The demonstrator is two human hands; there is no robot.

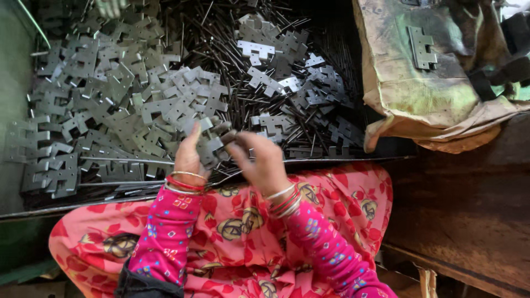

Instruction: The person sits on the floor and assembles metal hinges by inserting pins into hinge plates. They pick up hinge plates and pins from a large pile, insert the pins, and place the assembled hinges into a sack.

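Note:
My left hand (189,153) and my right hand (263,160) meet just above my lap, both closed on a grey metal hinge plate (212,142) held between them. Both wrists carry red and silver bangles, and the sleeves are pink with small patterns. Right in front of the hands lies a large pile of flat grey hinge plates (118,105). Behind it and to the right, many thin dark metal pins (221,38) are heaped, with more plates (287,83) on top of them.
A worn brown sack (419,94) sits at the upper right with one hinge plate (421,48) lying on it. A dark wooden surface (464,204) runs along the right. My red flowered garment (237,232) covers my lap. A green wall (14,72) borders the left.

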